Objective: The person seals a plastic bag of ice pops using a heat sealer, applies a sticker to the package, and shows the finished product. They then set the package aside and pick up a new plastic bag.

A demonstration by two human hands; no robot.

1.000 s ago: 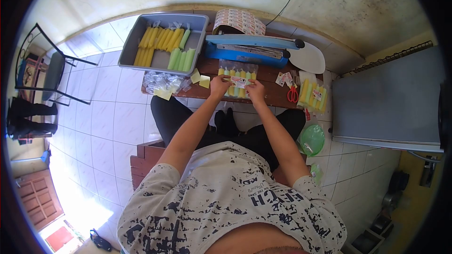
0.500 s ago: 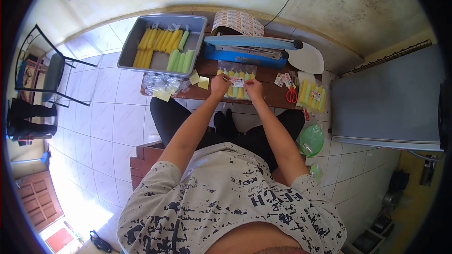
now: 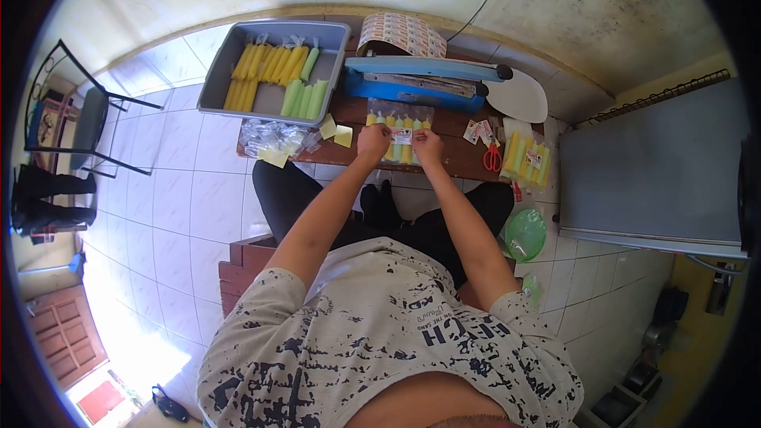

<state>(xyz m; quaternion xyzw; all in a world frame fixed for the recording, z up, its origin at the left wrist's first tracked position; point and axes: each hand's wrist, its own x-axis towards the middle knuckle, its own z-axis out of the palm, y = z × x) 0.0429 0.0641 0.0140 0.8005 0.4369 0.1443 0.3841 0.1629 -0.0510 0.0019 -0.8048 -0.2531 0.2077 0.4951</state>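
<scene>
A clear plastic pack (image 3: 403, 110) of several yellow and pale green ice-pop tubes lies on the low wooden table in front of me. Across its middle is a small printed label (image 3: 402, 136). My left hand (image 3: 373, 143) is closed at the label's left end, fingers bent and pinched. At the other end, my right hand (image 3: 428, 147) pinches the label's right edge. Both hands rest over the pack and partly cover its sides; the fingertips are small in view.
A grey tub (image 3: 208, 79) holds yellow and green tubes. Behind the pack stands a blue sealer (image 3: 416, 93), with a curled label sheet (image 3: 403, 34) beyond. Clear bags (image 3: 273, 139) lie left; red scissors (image 3: 492, 158), loose labels (image 3: 479, 131) and another filled pack (image 3: 525, 160) lie right.
My left hand has shifted slightly right, its fingers now straighter toward the label's left end. My right hand stays almost in place at the label. The pack has hardly moved.
</scene>
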